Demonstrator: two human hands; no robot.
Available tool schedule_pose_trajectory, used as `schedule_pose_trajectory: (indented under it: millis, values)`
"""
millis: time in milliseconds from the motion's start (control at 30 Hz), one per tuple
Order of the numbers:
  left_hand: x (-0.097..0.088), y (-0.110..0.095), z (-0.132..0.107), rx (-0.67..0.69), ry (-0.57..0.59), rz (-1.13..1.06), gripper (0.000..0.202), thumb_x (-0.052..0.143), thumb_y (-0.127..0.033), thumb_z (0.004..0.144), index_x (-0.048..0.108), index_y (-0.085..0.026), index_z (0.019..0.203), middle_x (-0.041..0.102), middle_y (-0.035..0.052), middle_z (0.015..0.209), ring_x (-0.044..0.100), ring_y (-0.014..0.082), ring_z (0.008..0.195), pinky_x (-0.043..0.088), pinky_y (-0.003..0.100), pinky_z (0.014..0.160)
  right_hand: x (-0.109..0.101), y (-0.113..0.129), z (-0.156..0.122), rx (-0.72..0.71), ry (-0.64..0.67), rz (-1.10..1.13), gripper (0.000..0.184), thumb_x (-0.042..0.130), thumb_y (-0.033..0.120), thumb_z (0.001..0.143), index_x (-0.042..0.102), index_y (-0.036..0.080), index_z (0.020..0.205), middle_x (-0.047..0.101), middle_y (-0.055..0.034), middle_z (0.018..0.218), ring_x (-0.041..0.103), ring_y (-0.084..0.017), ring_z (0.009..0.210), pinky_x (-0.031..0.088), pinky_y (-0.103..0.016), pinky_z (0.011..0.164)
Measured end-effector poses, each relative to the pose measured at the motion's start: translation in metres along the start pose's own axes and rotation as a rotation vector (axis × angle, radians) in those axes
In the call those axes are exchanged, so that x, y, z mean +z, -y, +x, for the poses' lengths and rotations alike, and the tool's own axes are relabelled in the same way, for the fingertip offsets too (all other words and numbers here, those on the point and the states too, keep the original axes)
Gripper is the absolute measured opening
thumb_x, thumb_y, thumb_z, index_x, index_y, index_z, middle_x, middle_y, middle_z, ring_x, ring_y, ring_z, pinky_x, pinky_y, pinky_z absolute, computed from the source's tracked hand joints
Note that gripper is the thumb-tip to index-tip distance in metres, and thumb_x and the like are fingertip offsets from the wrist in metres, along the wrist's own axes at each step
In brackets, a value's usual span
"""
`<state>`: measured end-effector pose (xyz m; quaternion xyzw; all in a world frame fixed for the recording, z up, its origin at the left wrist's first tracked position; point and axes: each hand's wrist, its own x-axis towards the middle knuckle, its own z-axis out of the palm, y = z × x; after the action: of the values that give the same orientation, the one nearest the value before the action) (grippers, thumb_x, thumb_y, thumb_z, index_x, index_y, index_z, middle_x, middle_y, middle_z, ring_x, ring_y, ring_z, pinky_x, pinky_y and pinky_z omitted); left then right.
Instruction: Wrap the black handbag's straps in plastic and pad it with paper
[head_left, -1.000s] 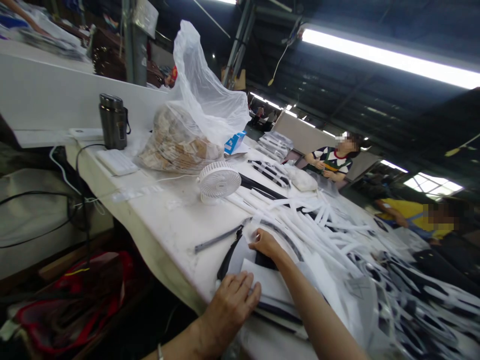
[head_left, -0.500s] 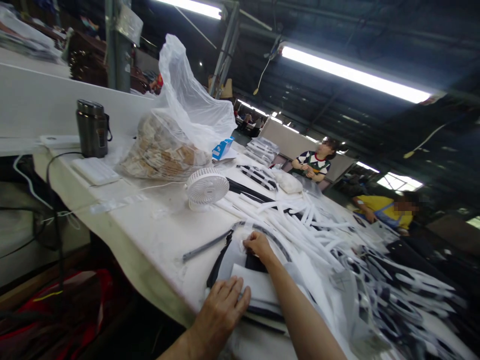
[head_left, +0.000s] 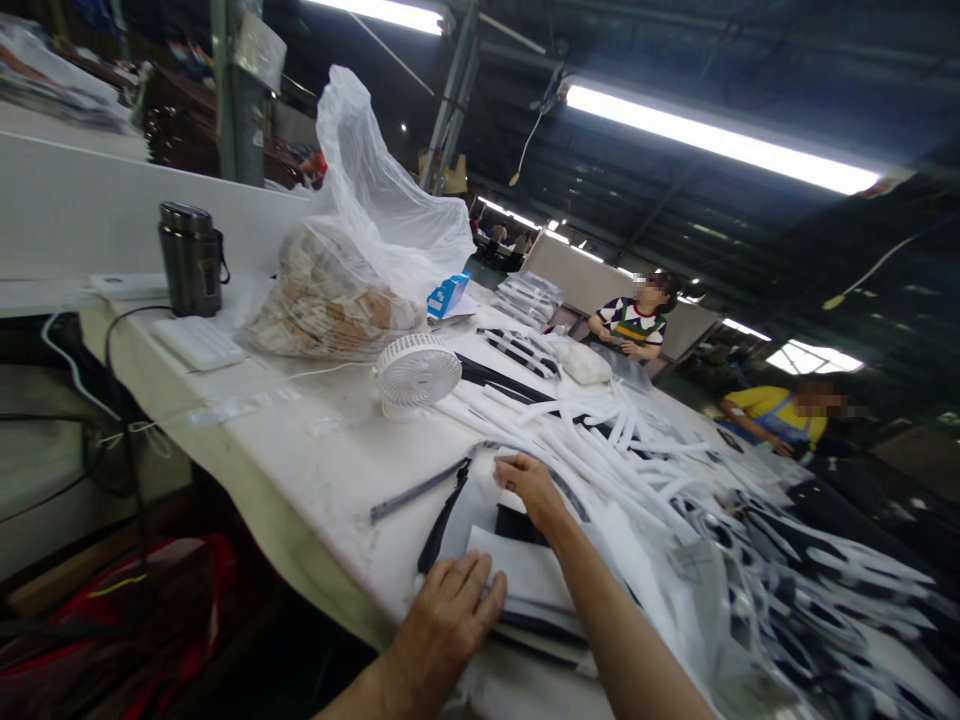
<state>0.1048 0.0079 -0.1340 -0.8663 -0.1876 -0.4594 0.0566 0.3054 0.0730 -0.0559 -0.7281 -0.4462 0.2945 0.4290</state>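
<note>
In front of me lies a flat bundle of grey and black pieces, with a curved dark strip along its top edge. A folded white sheet rests on the bundle's lower part. My left hand lies with fingers stretched over the bundle's near left side, touching the white sheet. Higher up, the fingers of my right hand are pinched together at the bundle's white upper part; what is between the fingertips cannot be made out. A grey strip sticks out leftward from the bundle's top.
A small white fan stands beyond the bundle, before a clear plastic bag of brown scraps. Farther left is a dark thermos. White strips and black-and-white pieces cover the right. Two people work farther off.
My right hand has shifted slightly up and right, its fingers more extended in a pinch. My left hand stays on the bundle. The view has turned slightly.
</note>
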Motion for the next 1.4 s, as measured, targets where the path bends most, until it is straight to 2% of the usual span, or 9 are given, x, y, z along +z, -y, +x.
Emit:
schedule_pose_trajectory:
  millis: [233, 400, 567, 667, 833, 1000, 1167, 1267, 1400]
  values:
    - [-0.002, 0.0, 0.001, 0.003, 0.041, -0.023, 0.035, 0.032, -0.016, 0.102, 0.063, -0.018, 0.118, 0.067, 0.0101, 0.115, 0.061, 0.0238, 0.107, 0.047, 0.038, 0.088, 0.01, 0.017, -0.064, -0.147, 0.053, -0.149, 0.013, 0.067, 0.031, 0.073, 0.071, 0.021, 0.066, 0.069, -0.0005, 0.067, 0.062, -0.019, 0.071, 0.049, -0.029, 0.071]
    - [-0.01, 0.004, 0.004, 0.065, 0.095, -0.01, 0.034, 0.034, -0.015, 0.101, 0.06, -0.016, 0.123, 0.066, 0.0136, 0.118, 0.061, 0.0245, 0.109, 0.048, 0.039, 0.088, 0.003, 0.009, -0.098, -0.254, 0.013, -0.241, 0.015, 0.061, 0.026, 0.078, 0.074, 0.024, 0.083, 0.075, -0.0027, 0.083, 0.067, -0.022, 0.079, 0.052, -0.031, 0.075]
    - [-0.015, 0.006, 0.005, 0.056, 0.141, -0.034, 0.033, 0.035, -0.013, 0.101, 0.06, -0.013, 0.123, 0.066, 0.0142, 0.119, 0.062, 0.0243, 0.109, 0.05, 0.038, 0.088, -0.005, 0.0, -0.124, -0.462, 0.033, -0.382, 0.023, 0.055, 0.014, 0.08, 0.074, 0.024, 0.088, 0.075, -0.0037, 0.088, 0.068, -0.021, 0.08, 0.053, -0.031, 0.077]
    - [-0.019, 0.008, 0.006, 0.075, 0.138, -0.072, 0.031, 0.035, -0.011, 0.1, 0.058, -0.009, 0.12, 0.067, 0.015, 0.117, 0.062, 0.0247, 0.11, 0.051, 0.039, 0.09, -0.005, -0.006, -0.135, -0.54, -0.016, -0.446, 0.028, 0.052, 0.008, 0.08, 0.073, 0.023, 0.091, 0.074, -0.0052, 0.092, 0.067, -0.021, 0.086, 0.052, -0.033, 0.082]
    - [-0.028, 0.014, 0.01, 0.129, 0.196, -0.153, 0.026, 0.037, -0.008, 0.098, 0.058, -0.008, 0.113, 0.065, 0.0154, 0.119, 0.06, 0.0229, 0.114, 0.048, 0.04, 0.099, -0.002, -0.014, -0.142, -0.584, -0.027, -0.572, 0.024, 0.057, 0.012, 0.083, 0.072, 0.024, 0.097, 0.074, -0.0055, 0.094, 0.065, -0.022, 0.091, 0.05, -0.036, 0.087]
    - [-0.034, 0.025, 0.014, 0.129, 0.255, -0.178, 0.021, 0.05, -0.012, 0.095, 0.058, -0.016, 0.114, 0.065, 0.0089, 0.121, 0.054, 0.0265, 0.124, 0.038, 0.05, 0.109, 0.0, -0.016, -0.15, -0.598, -0.029, -0.613, 0.029, 0.054, 0.013, 0.087, 0.071, 0.024, 0.108, 0.073, -0.0064, 0.103, 0.063, -0.022, 0.098, 0.048, -0.038, 0.09]
    - [-0.043, 0.04, 0.015, 0.109, 0.383, -0.356, 0.041, 0.061, -0.011, 0.086, 0.047, -0.015, 0.124, 0.064, 0.0102, 0.118, 0.06, 0.0233, 0.113, 0.048, 0.042, 0.099, 0.011, -0.016, -0.16, -0.578, -0.125, -0.64, 0.022, 0.055, 0.017, 0.089, 0.072, 0.023, 0.102, 0.072, -0.0068, 0.099, 0.063, -0.024, 0.096, 0.045, -0.038, 0.087]
    - [-0.043, 0.043, 0.013, 0.034, 0.351, -0.376, 0.056, 0.064, -0.009, 0.083, 0.039, -0.013, 0.133, 0.061, 0.0135, 0.122, 0.059, 0.0243, 0.114, 0.05, 0.042, 0.098, 0.022, -0.012, -0.164, -0.546, -0.216, -0.651, 0.015, 0.058, 0.021, 0.091, 0.072, 0.023, 0.094, 0.073, -0.0057, 0.09, 0.063, -0.023, 0.087, 0.043, -0.037, 0.082]
    - [-0.038, 0.042, 0.01, 0.058, 0.328, -0.387, 0.061, 0.057, -0.007, 0.086, 0.034, -0.014, 0.142, 0.05, 0.0169, 0.141, 0.052, 0.0239, 0.125, 0.048, 0.038, 0.101, 0.037, -0.004, -0.17, -0.508, -0.292, -0.692, 0.015, 0.058, 0.021, 0.091, 0.072, 0.022, 0.086, 0.072, -0.0058, 0.086, 0.062, -0.024, 0.085, 0.042, -0.038, 0.08]
